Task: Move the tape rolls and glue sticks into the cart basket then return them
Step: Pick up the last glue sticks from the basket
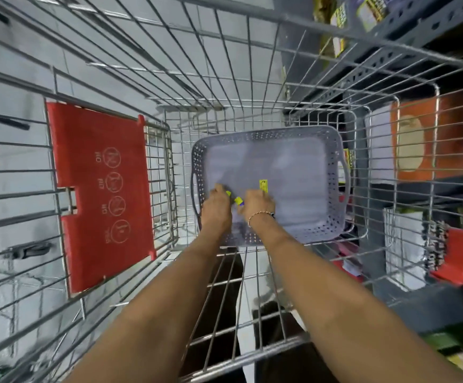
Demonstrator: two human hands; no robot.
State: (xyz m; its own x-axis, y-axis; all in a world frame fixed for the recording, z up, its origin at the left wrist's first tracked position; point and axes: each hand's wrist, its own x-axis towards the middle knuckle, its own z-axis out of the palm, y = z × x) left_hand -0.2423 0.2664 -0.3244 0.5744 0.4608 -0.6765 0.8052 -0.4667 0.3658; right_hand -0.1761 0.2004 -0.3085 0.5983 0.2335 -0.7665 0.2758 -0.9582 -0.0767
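A grey perforated plastic basket lies on the bottom of a wire shopping cart. Both my arms reach down into it. My left hand is closed around something yellow, a small tip showing past the fingers. My right hand, with a bead bracelet at the wrist, is closed on a yellow and blue glue stick that pokes out between the two hands. A small yellow label sits on the basket floor just beyond my right hand. No tape rolls are visible.
The cart's red child-seat flap stands at the left. Store shelving with packaged goods runs along the right, beyond the cart's wire side. A red corner bumper is at the right.
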